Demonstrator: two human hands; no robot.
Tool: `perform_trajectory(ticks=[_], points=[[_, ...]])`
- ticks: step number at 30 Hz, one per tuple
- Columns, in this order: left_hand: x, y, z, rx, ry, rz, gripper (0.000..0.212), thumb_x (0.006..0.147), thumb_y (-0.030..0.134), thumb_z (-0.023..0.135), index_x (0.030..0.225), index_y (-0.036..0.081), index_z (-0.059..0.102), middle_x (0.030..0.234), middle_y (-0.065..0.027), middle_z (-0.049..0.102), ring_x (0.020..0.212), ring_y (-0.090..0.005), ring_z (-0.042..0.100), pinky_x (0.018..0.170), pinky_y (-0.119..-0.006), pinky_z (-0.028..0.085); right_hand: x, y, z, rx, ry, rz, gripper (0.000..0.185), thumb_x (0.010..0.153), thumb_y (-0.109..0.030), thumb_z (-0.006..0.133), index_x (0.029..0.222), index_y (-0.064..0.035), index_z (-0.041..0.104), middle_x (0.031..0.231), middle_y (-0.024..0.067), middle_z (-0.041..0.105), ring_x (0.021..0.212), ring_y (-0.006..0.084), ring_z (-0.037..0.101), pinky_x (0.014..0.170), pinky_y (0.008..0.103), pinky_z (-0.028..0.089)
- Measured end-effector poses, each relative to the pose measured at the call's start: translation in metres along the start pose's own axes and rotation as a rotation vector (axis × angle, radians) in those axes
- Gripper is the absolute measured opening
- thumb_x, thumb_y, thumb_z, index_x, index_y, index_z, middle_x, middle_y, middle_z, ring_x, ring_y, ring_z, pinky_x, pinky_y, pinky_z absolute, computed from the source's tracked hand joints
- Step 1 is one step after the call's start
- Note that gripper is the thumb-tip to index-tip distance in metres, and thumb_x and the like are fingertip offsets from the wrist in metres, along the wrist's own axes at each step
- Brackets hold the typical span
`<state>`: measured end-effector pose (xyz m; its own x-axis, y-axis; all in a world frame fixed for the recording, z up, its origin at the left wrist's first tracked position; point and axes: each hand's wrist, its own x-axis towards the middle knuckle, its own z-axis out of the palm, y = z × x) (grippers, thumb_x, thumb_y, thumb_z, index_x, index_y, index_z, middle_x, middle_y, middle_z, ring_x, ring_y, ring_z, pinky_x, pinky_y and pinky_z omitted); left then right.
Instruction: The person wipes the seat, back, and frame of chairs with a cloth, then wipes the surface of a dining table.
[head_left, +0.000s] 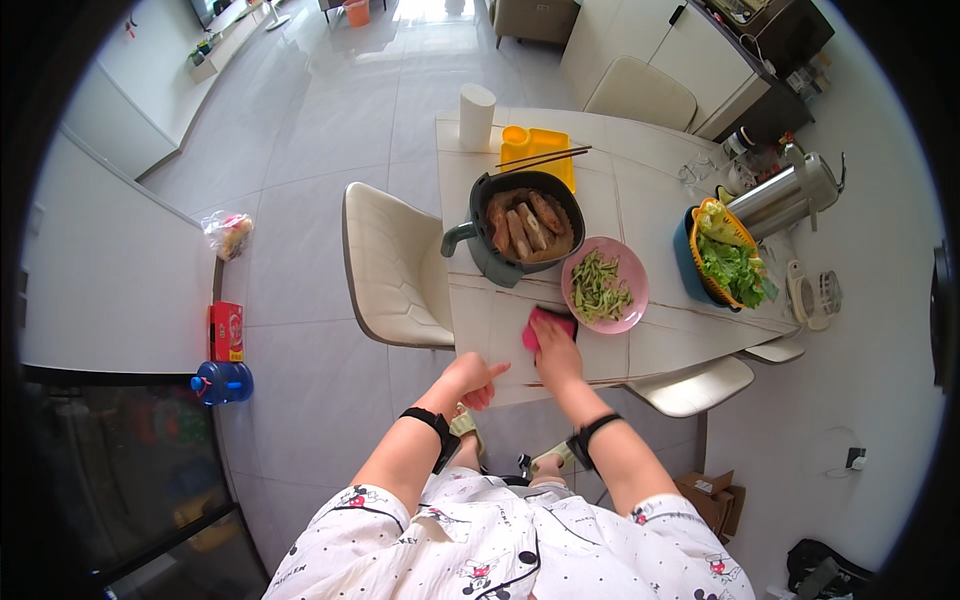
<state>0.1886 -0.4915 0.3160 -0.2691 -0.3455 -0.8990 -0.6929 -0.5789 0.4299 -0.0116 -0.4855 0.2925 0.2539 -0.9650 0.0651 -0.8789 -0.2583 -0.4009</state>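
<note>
My right hand (559, 355) presses a pink cloth (532, 335) with a dark edge flat onto the marble-patterned table (491, 311). Just beyond it lies a pink plate (638, 301) of green vegetable strips (598, 289). Near the front edge of the table, my left hand (472, 380) holds nothing; its index finger points out and the other fingers curl. Behind the cloth stands a dark green air fryer basket (504, 271), its handle towards the left. Browned pieces of meat (529, 225) lie inside it on brown paper.
Chopsticks (547, 157) rest across a yellow divided tray (559, 139), beside a white paper roll (476, 116). At the right are a basket of leafy greens (724, 255) and a steel thermal jug (780, 196). Chairs (397, 262) flank the table.
</note>
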Motion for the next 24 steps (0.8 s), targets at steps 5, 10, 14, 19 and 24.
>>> perform_trajectory(ticks=[5, 10, 14, 19, 24], points=[[-0.002, 0.003, -0.002, -0.016, 0.017, -0.004, 0.072, 0.087, 0.064, 0.044, 0.074, -0.003, 0.067, 0.068, -0.0144, 0.067, 0.055, -0.0243, 0.066, 0.053, -0.034, 0.054, -0.006, -0.01, 0.016, -0.084, -0.033, 0.026, 0.055, 0.071, -0.003, 0.058, 0.125, -0.0031, 0.05, 0.125, 0.0134, 0.054, 0.119, 0.0309, 0.048, 0.099, 0.0388, 0.041], [0.005, -0.008, -0.005, -0.028, 0.016, -0.025, 0.075, 0.086, 0.066, 0.044, 0.078, -0.005, 0.068, 0.07, -0.0165, 0.068, 0.055, -0.0256, 0.066, 0.052, -0.035, 0.055, -0.081, -0.022, 0.004, -0.067, -0.073, -0.061, 0.06, 0.067, -0.002, 0.061, 0.125, -0.0032, 0.049, 0.126, 0.0123, 0.054, 0.119, 0.0301, 0.048, 0.1, 0.0393, 0.041], [0.0, 0.001, -0.002, -0.016, 0.018, 0.003, 0.075, 0.086, 0.066, 0.045, 0.077, -0.004, 0.068, 0.069, -0.0159, 0.067, 0.054, -0.0252, 0.066, 0.052, -0.035, 0.055, -0.041, -0.009, 0.011, -0.114, -0.009, -0.038, 0.056, 0.068, 0.0, 0.058, 0.124, -0.0037, 0.05, 0.126, 0.0126, 0.054, 0.118, 0.0309, 0.049, 0.098, 0.0406, 0.041], [-0.005, 0.003, 0.001, -0.01, 0.044, 0.003, 0.07, 0.088, 0.062, 0.044, 0.071, -0.002, 0.067, 0.067, -0.0126, 0.067, 0.056, -0.0233, 0.066, 0.054, -0.034, 0.054, -0.016, -0.009, 0.015, -0.109, -0.021, 0.06, 0.054, 0.07, -0.002, 0.058, 0.123, -0.003, 0.05, 0.125, 0.0137, 0.054, 0.117, 0.0325, 0.049, 0.096, 0.0413, 0.042], [0.0, -0.004, -0.003, -0.044, 0.016, -0.003, 0.069, 0.088, 0.062, 0.045, 0.071, -0.002, 0.067, 0.067, -0.013, 0.067, 0.056, -0.0234, 0.066, 0.054, -0.034, 0.055, -0.073, -0.01, 0.019, -0.21, -0.046, -0.021, 0.056, 0.068, -0.005, 0.06, 0.123, -0.0018, 0.05, 0.124, 0.0148, 0.055, 0.116, 0.0323, 0.05, 0.095, 0.041, 0.044]])
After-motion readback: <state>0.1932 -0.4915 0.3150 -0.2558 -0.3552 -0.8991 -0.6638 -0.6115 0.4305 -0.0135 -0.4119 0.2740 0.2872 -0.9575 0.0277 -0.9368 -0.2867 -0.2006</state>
